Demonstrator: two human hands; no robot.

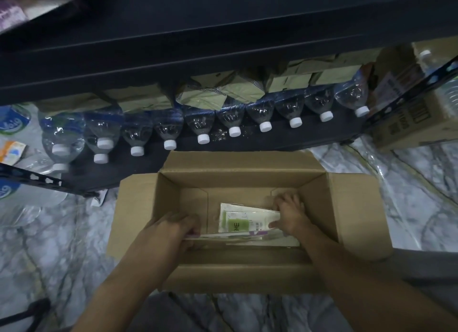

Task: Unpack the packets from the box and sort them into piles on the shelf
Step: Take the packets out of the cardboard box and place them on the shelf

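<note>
Both grips curled round packets (247, 222): left hand (171, 230), right hand (290, 215), inside box (347, 207).

single head cam, wide-angle, worn on the person, pitched steeply down and slightly forward. close range: open box (247, 180) on the floor (49, 232) fills frame centre, packets (247, 220) inside it near the middle. forearms (119, 282) enter from 5 and 7 o'clock. shelf (223, 46) edge and row of bottles (233, 118) cross at 12 o'clock, slanting up to the right. floor shows at 3 and 9 o'clock. one view only
</note>
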